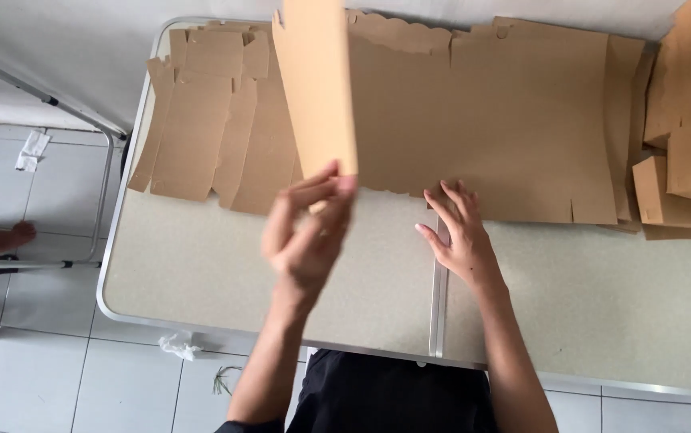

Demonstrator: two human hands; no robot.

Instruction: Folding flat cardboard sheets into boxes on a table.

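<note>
My left hand is raised above the table and pinches the lower end of a long brown cardboard piece, which stands up toward the camera. My right hand lies with fingers spread at the near edge of a large stack of flat brown cardboard sheets and rests on the table's metal seam. A smaller pile of flat die-cut cardboard blanks lies at the table's far left.
The speckled grey folding table has a metal rim and a centre seam. Folded cardboard boxes are piled at the right. A metal frame and another person's bare foot are on the tiled floor at left.
</note>
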